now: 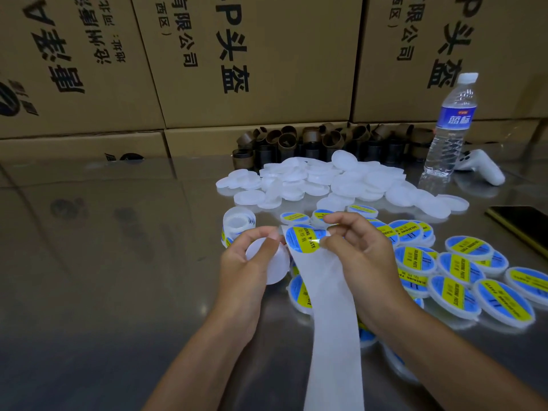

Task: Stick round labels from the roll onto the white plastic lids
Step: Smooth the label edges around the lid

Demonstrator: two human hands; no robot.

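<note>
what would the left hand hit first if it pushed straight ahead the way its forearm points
Most likely the label roll, standing just beyond the left hand and the blank lid it holds. Depth is unclear, so it might slip past and reach the pile of blank lids instead.

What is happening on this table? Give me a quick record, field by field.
left hand: holds a blank lid
right hand: pinches a label at the top of the backing strip
roll: just beyond the left hand
spare lids: heap at the rear
labelled lids: spread on the right
bottle: upright, far right
</note>
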